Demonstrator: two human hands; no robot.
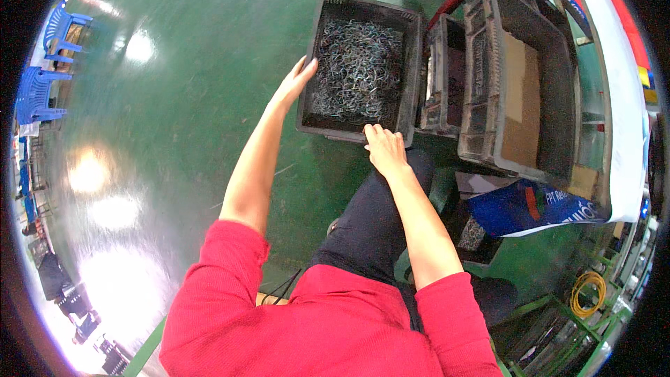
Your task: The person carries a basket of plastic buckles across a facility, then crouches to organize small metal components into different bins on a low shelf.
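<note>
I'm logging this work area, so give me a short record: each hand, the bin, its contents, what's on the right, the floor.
Left hand: at black bin's left rim
Right hand: at its near rim
Contents: many small metal pieces
Right: large dark crate, cardboard inside
Floor: green

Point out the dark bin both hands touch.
The leftmost bin, holding curved metal pieces: left hand at its left rim, right hand at its near rim; the others are untouched.

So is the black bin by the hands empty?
No, the bin isn't empty: small shiny pieces cover most of its bottom. How deep, I can't tell.
</note>
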